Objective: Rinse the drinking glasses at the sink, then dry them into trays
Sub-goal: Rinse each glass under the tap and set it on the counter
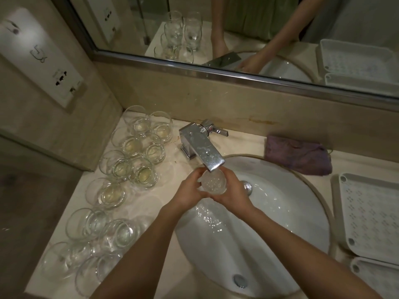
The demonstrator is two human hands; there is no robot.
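A clear drinking glass (213,182) full of bubbling water sits right under the chrome faucet spout (207,152), over the white sink (280,212). My left hand (190,190) grips its left side and my right hand (232,190) wraps around its right side and bottom. Several more clear glasses (129,162) stand upright in rows on the counter to the left of the sink. Two white perforated trays hold nothing: one tray (371,212) at the right and a second tray (380,277) below it.
A folded purple cloth (298,155) lies on the counter behind the sink, right of the faucet. A mirror (237,29) runs along the back wall. A white socket panel (41,55) is on the left wall. The counter's front edge is near the bottom left.
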